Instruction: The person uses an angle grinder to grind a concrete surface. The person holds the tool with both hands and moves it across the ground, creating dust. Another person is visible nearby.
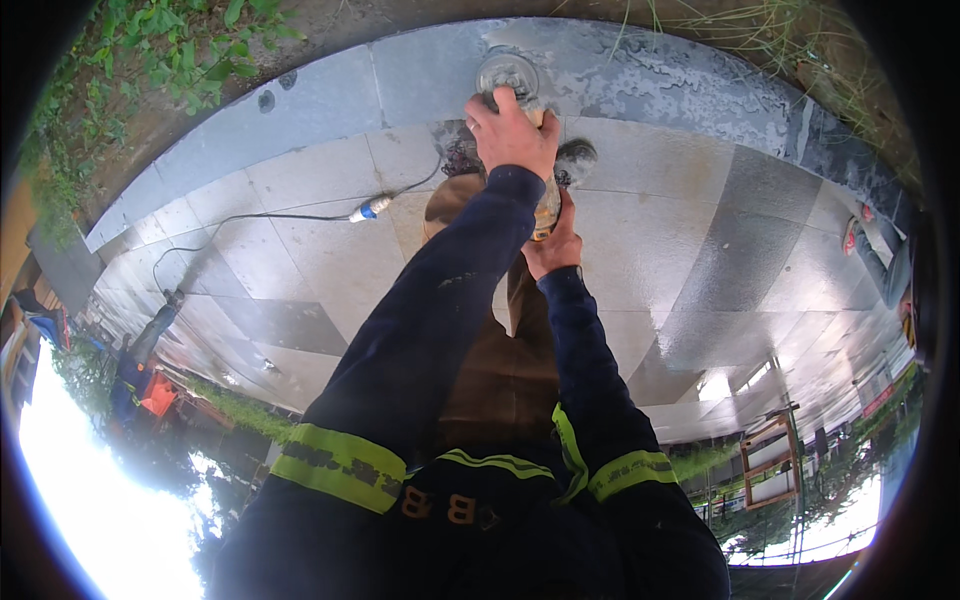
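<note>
Both of my hands hold a power tool that looks like an angle grinder [547,212], with its round head [508,70] against the grey stone curb [425,78]. My left hand [513,135] is closed over the front of the tool, just behind the head. Lower down, my right hand [556,245] grips the rear of its body. My left forearm and hand cover much of the tool. The curb's surface around and to the right of the head is wet, with pale slurry patches.
A cable [290,217] with a blue-and-white connector [370,208] runs over the wet paving [640,240] at left. Another person [878,250] is at the far right edge. Green plants [190,50] and dry grass [830,60] border the curb.
</note>
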The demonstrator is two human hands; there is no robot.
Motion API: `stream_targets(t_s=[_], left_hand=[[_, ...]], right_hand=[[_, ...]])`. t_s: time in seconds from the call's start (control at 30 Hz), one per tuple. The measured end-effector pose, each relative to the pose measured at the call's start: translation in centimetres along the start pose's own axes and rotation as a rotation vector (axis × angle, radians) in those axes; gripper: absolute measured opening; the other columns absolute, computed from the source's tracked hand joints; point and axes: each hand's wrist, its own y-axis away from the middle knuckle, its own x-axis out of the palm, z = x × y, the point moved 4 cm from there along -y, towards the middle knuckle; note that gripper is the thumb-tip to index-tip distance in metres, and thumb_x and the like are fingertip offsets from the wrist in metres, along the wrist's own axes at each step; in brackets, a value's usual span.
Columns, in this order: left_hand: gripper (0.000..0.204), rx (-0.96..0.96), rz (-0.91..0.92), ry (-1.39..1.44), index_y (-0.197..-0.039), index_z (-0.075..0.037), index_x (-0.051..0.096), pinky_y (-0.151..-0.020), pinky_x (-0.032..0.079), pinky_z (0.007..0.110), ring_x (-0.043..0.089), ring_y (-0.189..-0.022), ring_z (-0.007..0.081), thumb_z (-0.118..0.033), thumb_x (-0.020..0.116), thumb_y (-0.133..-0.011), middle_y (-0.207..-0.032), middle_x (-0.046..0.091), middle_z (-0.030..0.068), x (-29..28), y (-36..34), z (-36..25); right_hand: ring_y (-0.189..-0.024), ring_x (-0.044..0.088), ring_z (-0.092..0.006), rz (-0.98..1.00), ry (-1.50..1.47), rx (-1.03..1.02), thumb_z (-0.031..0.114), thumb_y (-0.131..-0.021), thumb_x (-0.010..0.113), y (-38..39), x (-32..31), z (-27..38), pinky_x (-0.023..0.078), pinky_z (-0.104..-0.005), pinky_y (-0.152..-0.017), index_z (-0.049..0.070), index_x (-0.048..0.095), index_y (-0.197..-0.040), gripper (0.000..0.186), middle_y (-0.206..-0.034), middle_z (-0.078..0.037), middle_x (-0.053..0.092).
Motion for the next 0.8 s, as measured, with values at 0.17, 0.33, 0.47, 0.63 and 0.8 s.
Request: stream_targets(t_s=[0.17, 0.33, 0.47, 0.63, 0.8], left_hand=[[0.055, -0.102, -0.029, -0.033, -0.111, -0.002, 0.041, -0.085, 0.048, 0.054, 0.047, -0.106, 0.0520, -0.025, 0.075, -0.076, -0.117, 0.039, 0.0295, -0.7, -0.3, 1.0], [0.056, -0.055, -0.025, -0.035, -0.112, -0.003, 0.042, -0.085, 0.048, 0.054, 0.049, -0.105, 0.0513, -0.026, 0.077, -0.074, -0.117, 0.040, 0.0288, -0.2, 0.4, 0.0], [0.057, -0.029, -0.057, -0.034, -0.112, -0.003, 0.044, -0.084, 0.048, 0.054, 0.051, -0.103, 0.0511, -0.026, 0.077, -0.073, -0.117, 0.041, 0.0276, 0.2, -0.9, -0.4], [0.055, -0.114, -0.013, -0.052, -0.110, -0.002, 0.041, -0.084, 0.049, 0.054, 0.047, -0.108, 0.0513, -0.026, 0.076, -0.075, -0.117, 0.039, 0.0290, -0.9, -0.5, 0.7], [0.055, -0.090, 0.043, -0.028, -0.110, -0.002, 0.041, -0.083, 0.050, 0.054, 0.047, -0.108, 0.0519, -0.024, 0.076, -0.074, -0.118, 0.038, 0.0290, -0.2, -0.3, -0.1]], right_hand=[[-0.101, 0.062, -0.0461, 0.028, 0.084, -0.008, 0.004, -0.072, 0.065, 0.0, 0.4, 0.6, 0.053, -0.0495, -0.086, 0.022, 0.031, -0.143, 0.080, -0.106, -0.024, 0.067], [-0.100, 0.063, -0.0465, 0.003, 0.025, -0.015, 0.004, -0.071, 0.065, 0.4, -0.5, 0.2, 0.053, -0.0502, -0.085, 0.022, 0.031, -0.143, 0.081, -0.109, -0.023, 0.066], [-0.098, 0.063, -0.0463, -0.013, 0.017, -0.029, 0.006, -0.072, 0.066, -1.1, -0.1, 0.2, 0.053, -0.0513, -0.083, 0.023, 0.031, -0.143, 0.081, -0.108, -0.024, 0.066], [-0.094, 0.064, -0.0465, 0.025, 0.140, -0.041, 0.006, -0.071, 0.065, -0.2, 0.4, 0.4, 0.053, -0.0515, -0.081, 0.023, 0.028, -0.144, 0.084, -0.102, -0.024, 0.067], [-0.094, 0.064, -0.0467, 0.021, 0.039, -0.026, 0.006, -0.073, 0.065, -0.1, -0.2, 0.3, 0.053, -0.0511, -0.081, 0.024, 0.028, -0.144, 0.083, -0.102, -0.024, 0.068]])
